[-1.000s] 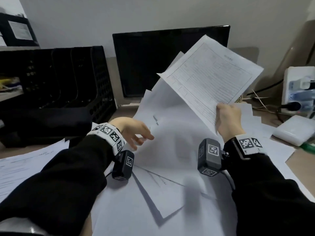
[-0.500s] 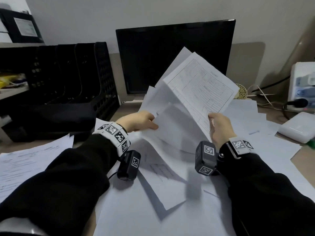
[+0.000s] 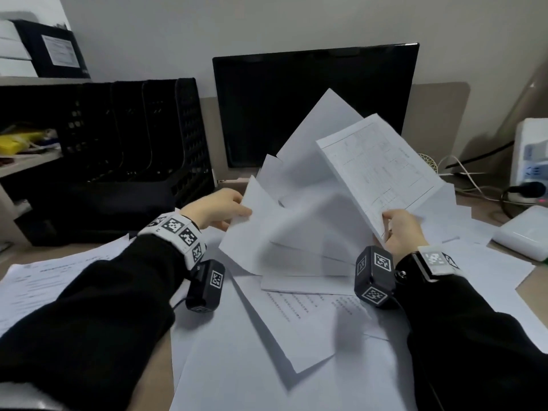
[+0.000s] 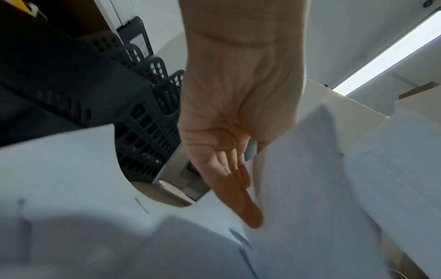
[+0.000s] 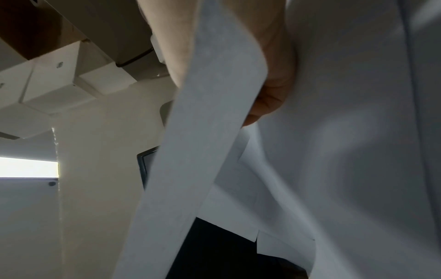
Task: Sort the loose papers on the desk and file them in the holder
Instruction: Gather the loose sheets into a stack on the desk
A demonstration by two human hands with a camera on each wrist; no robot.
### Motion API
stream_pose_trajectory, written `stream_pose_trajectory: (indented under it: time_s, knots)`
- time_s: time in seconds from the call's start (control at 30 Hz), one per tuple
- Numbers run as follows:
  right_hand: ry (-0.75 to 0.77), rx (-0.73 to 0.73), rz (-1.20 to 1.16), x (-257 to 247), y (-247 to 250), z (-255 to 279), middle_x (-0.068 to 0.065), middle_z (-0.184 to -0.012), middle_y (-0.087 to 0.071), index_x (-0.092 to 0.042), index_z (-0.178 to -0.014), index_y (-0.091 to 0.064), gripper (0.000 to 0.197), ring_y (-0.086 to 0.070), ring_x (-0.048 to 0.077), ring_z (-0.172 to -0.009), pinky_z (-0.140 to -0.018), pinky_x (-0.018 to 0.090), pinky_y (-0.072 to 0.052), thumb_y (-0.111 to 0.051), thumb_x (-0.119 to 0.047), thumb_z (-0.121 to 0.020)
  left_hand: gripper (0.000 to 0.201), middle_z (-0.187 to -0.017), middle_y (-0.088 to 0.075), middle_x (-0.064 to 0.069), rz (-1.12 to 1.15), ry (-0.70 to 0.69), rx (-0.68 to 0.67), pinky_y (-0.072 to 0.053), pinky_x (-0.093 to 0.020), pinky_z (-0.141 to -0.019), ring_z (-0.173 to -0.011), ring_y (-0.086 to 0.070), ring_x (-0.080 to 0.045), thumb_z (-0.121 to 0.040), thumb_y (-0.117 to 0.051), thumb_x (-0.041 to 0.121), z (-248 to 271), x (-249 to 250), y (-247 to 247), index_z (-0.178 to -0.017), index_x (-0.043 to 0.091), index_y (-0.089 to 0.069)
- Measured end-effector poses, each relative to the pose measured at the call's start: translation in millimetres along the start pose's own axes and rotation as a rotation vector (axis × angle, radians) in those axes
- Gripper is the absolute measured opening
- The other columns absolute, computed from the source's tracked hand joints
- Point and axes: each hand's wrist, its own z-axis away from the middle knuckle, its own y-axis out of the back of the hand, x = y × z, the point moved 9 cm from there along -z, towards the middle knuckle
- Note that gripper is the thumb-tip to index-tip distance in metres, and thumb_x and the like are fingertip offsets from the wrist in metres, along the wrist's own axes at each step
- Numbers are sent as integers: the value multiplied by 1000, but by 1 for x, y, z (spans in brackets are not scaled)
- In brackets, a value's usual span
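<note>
White papers, one grid-printed; black mesh holder; black monitor; black sleeves.

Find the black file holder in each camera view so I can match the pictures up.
Head: black file holder at left, behind the left hand.
Left wrist: its perforated dividers sit left of centre, beside the palm.
Right wrist: not in it.
Shared landmark: the dark monitor, whose edge shows in the right wrist view.

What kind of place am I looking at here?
Most likely an office desk: a dark monitor against the wall, black slotted file holders to its left, and loose printed papers spread across the desktop.
</note>
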Motion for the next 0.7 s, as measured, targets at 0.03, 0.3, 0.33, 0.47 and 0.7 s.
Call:
stream_pose_trajectory:
  time_s: [0.03, 0.3, 0.33, 0.47, 0.7]
  knots:
    - [-18, 8, 28, 4, 2, -4, 4, -72, -55, -7, -86, -54, 9, -57, 17, -60, -48, 25, -47, -47, -2, -90, 1, -81, -66, 2, -3, 1, -19, -46, -17, -46, -65, -63, -8, -90, -60, 17, -3, 1, -9, -90, 18, -59]
    - [-47, -6, 202, 14, 0, -10, 6, -70, -49, -4, -99, -51, 11, -48, 19, -55, -36, 19, -38, -48, -5, -88, 38, -112, -69, -8, 84, 124, -162, -57, -37, -84, -99, -68, -26, -85, -70, 14, -26, 5, -48, -121, 14, -58]
    - [-38, -24, 256, 15, -5, -7, 7, -70, -49, -4, -103, -50, 14, -47, 20, -54, -32, 16, -36, -48, -5, -89, 43, -113, -69, -9, 81, 139, -166, -55, -40, -89, -101, -67, -27, -82, -73, 15, -27, 3, -47, -122, 13, -57]
    - [8, -70, 470, 16, -22, 6, 11, -73, -53, -3, -93, -54, 8, -54, 23, -48, -30, 11, -30, -49, -4, -87, 68, -110, -70, -15, 45, 198, -193, -52, -51, -92, -99, -68, -35, -61, -85, 16, -29, -10, -48, -122, 12, -57]
    - [155, -80, 795, 3, -48, 10, 23, -107, -56, 4, -101, -58, 26, -54, 32, -97, -79, 34, -40, -33, 2, -94, 51, -114, -65, -12, -14, 229, -116, -50, -46, -96, -105, -63, -33, -72, -81, 18, -29, -19, -39, -117, 11, -58]
